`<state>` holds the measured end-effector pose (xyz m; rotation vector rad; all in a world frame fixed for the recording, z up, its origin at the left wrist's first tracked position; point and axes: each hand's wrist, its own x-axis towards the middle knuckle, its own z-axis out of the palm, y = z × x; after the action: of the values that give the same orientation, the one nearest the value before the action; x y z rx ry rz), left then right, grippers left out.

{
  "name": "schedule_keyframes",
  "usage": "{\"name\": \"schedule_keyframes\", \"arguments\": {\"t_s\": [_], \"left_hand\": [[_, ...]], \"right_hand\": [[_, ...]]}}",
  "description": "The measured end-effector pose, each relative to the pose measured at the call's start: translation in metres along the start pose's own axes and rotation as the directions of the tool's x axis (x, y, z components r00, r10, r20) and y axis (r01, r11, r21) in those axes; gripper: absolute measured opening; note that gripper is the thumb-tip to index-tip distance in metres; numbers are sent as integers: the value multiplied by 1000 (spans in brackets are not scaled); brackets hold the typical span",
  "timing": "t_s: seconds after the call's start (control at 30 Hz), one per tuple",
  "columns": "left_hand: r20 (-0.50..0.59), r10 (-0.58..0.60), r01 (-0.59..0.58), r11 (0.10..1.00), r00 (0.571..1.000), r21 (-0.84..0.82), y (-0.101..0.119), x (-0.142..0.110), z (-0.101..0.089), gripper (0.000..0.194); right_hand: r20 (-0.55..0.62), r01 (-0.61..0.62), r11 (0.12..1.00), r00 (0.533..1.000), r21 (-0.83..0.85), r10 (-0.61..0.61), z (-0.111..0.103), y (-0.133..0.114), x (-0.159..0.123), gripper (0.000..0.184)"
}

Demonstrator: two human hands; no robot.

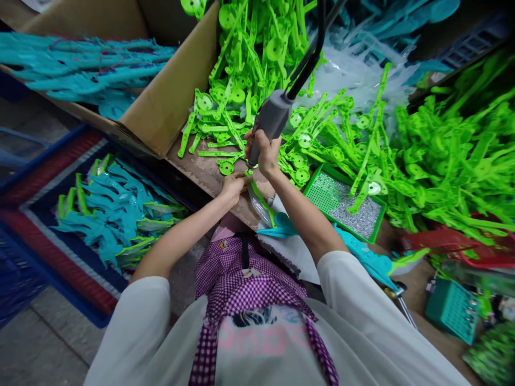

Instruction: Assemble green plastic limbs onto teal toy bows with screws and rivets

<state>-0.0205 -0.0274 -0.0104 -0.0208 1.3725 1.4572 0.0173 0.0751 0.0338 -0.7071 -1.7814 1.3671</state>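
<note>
My right hand [269, 154] is wrapped around a grey electric screwdriver [277, 113], which hangs tip down from a black cord. Its tip meets the upper end of a bright green plastic piece [262, 197], where a small green knob shows. My left hand [234, 187] pinches that piece near the tip. Below, the green piece runs toward a blue plastic part [284, 224], partly under my right forearm; whether they are joined I cannot tell. Loose green plastic arms with round ends [227, 167] lie just beyond my left hand.
Green parts pile up behind and to the right. A green tray [322, 190] holds small silvery screws. Cardboard box [177, 91] walls stand at left, with blue parts. A blue crate [90, 308] of blue-green pieces sits lower left. Red baskets [454, 244] stand right.
</note>
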Motion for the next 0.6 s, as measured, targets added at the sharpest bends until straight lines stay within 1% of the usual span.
{"name": "schedule_keyframes", "arguments": {"t_s": [0.1, 0.23, 0.33, 0.4, 0.43, 0.5, 0.57, 0.6], "left_hand": [[-3, 2, -2, 1000, 1000, -3, 1, -2, 1, 19], [-31, -7, 6, 1000, 999, -12, 1, -2, 3, 20], [-82, -22, 21, 1000, 996, -10, 3, -1, 4, 20], [-98, -24, 25, 1000, 995, 6, 6, -2, 6, 21], [-98, -25, 27, 999, 995, 17, 9, -3, 6, 22], [-77, -27, 30, 998, 997, 48, 13, -6, 6, 23], [-36, -29, 32, 996, 999, 89, 15, -7, 3, 23], [-19, -30, 32, 993, 999, 109, 16, -5, 1, 22]], "right_hand": [[14, 9, 999, 1000, -38, -8, -3, -3, 1, 64], [-32, 10, 1000, 999, -16, -11, 0, -2, 0, 70], [22, -4, 1000, 1000, 20, 4, 8, 3, -3, 66], [66, -26, 1000, 997, 16, 25, 12, 1, -3, 62], [65, -47, 999, 997, 6, 47, 13, -3, -3, 60], [12, -115, 993, 993, -3, 115, 11, -17, -2, 55], [-82, -170, 985, 982, 37, 172, 1, -39, -1, 51], [-114, -152, 985, 980, 83, 160, -7, -50, -1, 50]]}}
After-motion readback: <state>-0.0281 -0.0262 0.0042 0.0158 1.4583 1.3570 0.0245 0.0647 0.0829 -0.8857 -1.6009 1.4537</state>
